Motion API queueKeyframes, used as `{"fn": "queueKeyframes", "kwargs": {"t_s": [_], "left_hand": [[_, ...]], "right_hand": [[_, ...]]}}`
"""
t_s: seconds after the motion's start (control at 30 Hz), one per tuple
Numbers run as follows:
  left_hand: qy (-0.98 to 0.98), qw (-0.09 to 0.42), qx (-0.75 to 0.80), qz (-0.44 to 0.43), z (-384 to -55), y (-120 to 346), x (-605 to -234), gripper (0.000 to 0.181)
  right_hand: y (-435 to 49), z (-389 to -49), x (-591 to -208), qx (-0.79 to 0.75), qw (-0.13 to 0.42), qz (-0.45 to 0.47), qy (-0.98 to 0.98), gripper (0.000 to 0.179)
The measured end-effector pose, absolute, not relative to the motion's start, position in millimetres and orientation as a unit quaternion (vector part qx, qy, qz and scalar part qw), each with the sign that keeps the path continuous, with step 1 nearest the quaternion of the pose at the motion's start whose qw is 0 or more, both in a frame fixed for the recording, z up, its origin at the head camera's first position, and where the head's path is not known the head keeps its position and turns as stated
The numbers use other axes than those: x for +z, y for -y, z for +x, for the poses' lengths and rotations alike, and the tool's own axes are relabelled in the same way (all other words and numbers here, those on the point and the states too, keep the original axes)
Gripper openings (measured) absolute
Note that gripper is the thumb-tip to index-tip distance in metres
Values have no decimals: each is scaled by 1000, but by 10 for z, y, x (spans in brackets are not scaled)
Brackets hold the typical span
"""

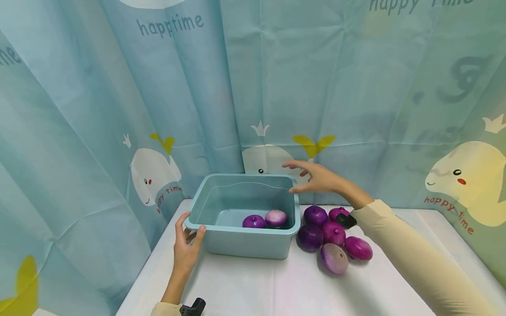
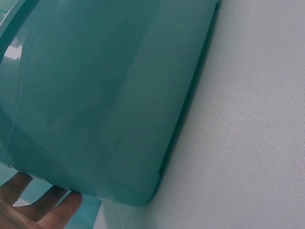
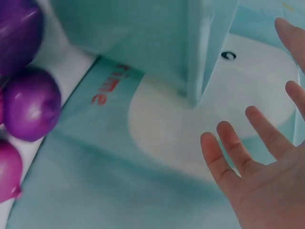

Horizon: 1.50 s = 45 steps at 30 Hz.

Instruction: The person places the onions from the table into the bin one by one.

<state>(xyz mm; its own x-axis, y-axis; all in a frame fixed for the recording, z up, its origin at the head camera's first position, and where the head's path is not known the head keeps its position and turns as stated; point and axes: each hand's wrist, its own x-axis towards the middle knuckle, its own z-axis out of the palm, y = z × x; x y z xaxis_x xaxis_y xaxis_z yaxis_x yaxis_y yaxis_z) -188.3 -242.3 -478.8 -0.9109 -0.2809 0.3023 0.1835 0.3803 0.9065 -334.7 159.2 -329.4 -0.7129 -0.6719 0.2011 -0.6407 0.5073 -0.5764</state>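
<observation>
A light blue plastic bin (image 1: 245, 242) stands on the table in the head view. Two red onions lie inside it: a purple onion (image 1: 254, 221) and a paler onion (image 1: 276, 217). My left hand (image 1: 186, 251) holds the bin's near left corner, thumb at the front rim and fingers along the left side. In the left wrist view, the fingertips (image 2: 66, 207) touch the bin's outer wall (image 2: 105, 105). Over the bin's right rim hovers my right hand (image 1: 316, 177), fingers spread and holding nothing. In the right wrist view that hand (image 3: 267, 176) is apart from the bin (image 3: 128, 28).
Several red onions (image 1: 333, 233) sit in a cluster on the white tabletop (image 1: 245, 285), right of the bin. One paler onion (image 1: 334, 259) lies nearest the front. A blue curtain (image 1: 356, 109) with whale prints hangs behind the table and at its left.
</observation>
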Motion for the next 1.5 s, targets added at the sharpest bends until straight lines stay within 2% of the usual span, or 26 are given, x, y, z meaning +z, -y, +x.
{"fn": "queueKeyframes", "kwargs": {"t_s": [0.3,0.7,0.97,1.3,1.37,1.5], "left_hand": [[803,212,-557,25,-1896,2414,-4791,66],[802,209,-559,19,-1860,2439,-4785,68],[799,216,-561,13,-1875,2430,-4787,66],[799,210,-563,20,-1874,2426,-4774,66],[799,208,-564,22,-1874,2426,-4771,66],[797,212,-565,19,-1878,2417,-4769,66]], "right_hand": [[-2288,-3044,-3498,-335,1,-343,-878,76],[-2865,-2645,-4013,-357,-6,-310,-881,73],[-3170,-2439,-4435,-372,28,-278,-885,71],[-3394,-2302,-4723,-416,130,-297,-850,67],[-3402,-2296,-4766,-416,134,-316,-842,66],[-3396,-2300,-4848,-412,102,-357,-832,61]]}}
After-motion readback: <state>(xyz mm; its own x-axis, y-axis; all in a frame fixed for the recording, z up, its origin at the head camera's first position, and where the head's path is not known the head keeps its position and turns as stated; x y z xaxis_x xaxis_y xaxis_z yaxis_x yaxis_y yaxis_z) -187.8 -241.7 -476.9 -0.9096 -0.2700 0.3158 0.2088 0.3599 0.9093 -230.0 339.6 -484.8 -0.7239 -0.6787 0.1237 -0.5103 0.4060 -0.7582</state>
